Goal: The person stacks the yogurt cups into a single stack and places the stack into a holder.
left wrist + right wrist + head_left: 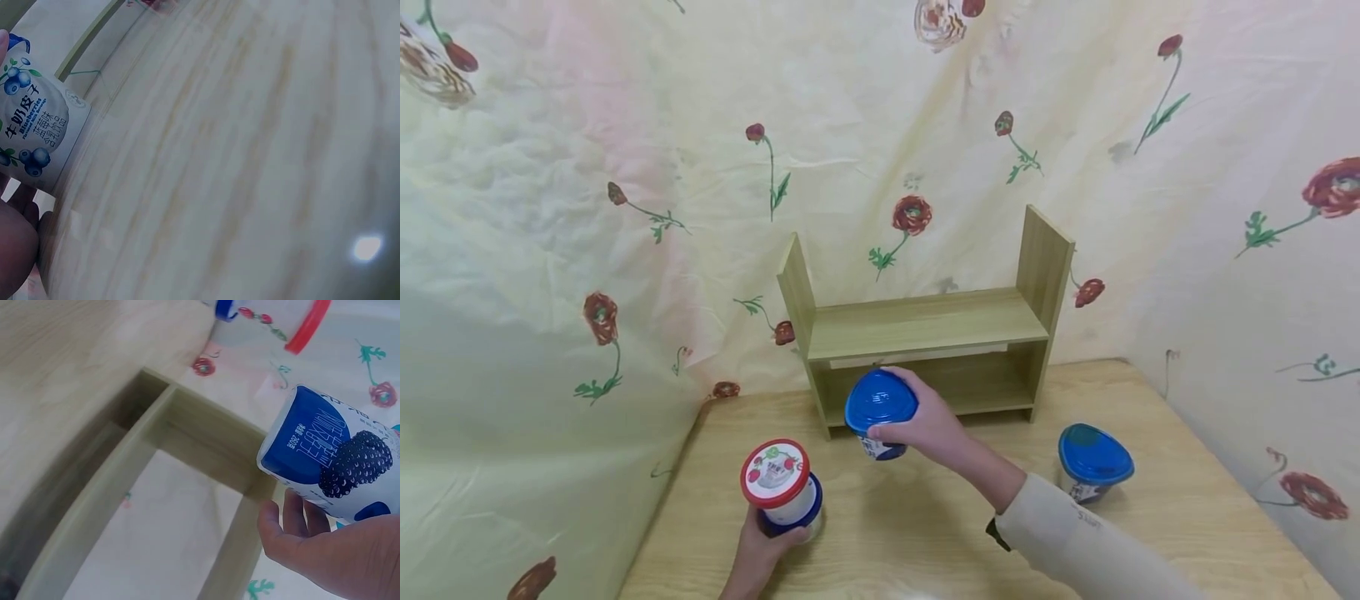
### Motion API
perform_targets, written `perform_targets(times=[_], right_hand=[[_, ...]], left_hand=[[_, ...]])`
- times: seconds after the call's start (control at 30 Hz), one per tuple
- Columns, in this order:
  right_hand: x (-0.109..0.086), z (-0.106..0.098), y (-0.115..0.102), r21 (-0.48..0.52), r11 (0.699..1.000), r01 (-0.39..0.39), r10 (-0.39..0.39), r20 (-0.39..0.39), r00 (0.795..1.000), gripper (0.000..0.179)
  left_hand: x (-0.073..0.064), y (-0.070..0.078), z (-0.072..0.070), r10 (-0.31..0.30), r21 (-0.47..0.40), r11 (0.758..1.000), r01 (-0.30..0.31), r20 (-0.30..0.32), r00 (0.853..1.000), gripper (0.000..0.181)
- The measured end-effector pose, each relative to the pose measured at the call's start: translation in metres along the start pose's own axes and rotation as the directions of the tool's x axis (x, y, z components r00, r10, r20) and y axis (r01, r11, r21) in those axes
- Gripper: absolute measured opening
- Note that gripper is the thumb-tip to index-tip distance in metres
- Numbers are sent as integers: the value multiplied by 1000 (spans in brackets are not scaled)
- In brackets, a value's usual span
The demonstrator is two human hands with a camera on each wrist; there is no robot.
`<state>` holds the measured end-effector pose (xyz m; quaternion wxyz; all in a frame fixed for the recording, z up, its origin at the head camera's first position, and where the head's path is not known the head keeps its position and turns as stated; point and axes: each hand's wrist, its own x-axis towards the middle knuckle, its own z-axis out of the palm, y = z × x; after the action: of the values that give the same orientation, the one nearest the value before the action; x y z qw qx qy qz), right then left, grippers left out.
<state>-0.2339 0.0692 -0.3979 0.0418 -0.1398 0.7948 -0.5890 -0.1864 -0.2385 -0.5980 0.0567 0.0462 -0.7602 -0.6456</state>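
My right hand (928, 425) grips a yogurt tub (882, 400) with a rounded-triangular blue lid, in front of the shelf. Blackberries and blue lettering mark that tub's wall (337, 456) in the right wrist view. At the lower left, my left hand (760, 546) has thumb and fingers round a blue-lidded white tub (815, 506). Stacked on it, a bit offset, is a red-lidded tub (777, 473) with red fruit on the lid. Blueberries and Chinese print show on the lower tub (34, 119) in the left wrist view; I cannot tell whether it touches the table.
A two-level wooden shelf (925, 325) stands at the table's back. Another blue-lidded tub (1093, 458) sits on the wooden table (962, 533) to the right, beyond my right sleeve (1090, 533). Flower-printed cloth (850, 125) hangs behind and at both sides.
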Motion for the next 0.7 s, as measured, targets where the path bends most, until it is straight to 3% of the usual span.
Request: perform_targets(times=[0.23, 0.7], right_hand=[[10, 15, -18, -12, 1000, -5, 5, 5, 1000, 84], [24, 46, -45, 8, 1000, 9, -10, 53, 999, 89]], left_hand=[[1, 0, 0, 10, -13, 1000, -10, 8, 1000, 101], [0, 4, 0, -35, -21, 999, 36, 27, 999, 104]])
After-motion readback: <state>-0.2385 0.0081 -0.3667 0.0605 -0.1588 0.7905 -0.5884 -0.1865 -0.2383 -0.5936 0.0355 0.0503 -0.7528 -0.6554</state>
